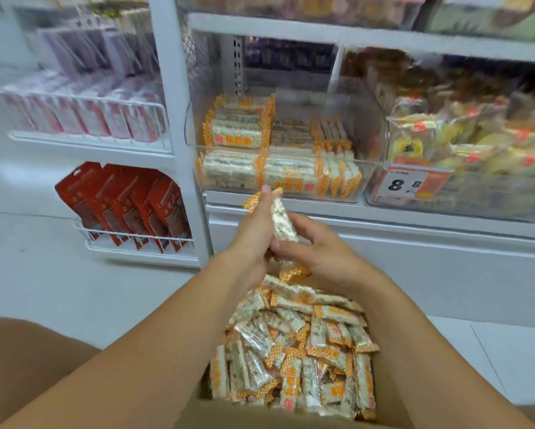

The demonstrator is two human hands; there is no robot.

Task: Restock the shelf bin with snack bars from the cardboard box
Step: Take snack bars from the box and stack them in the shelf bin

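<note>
The cardboard box (195, 410) sits low in front of me, filled with several white snack bars (315, 345) in orange-checked wrappers. Above it, both my hands hold a small bundle of the same bars (281, 222) upright. My left hand (253, 233) grips the bundle from the left side. My right hand (318, 249) curls round its lower end. The clear shelf bin (368, 125) stands just beyond, with neat stacks of bars (238, 131) filling its left and front; its back right is bare.
A neighbouring clear bin (464, 199) of yellow wrapped snacks with an 8.8 price tag (410, 184) sits to the right. Wire racks of red packets (130, 209) and pink packets (74, 113) hang on the left. White floor lies around the box.
</note>
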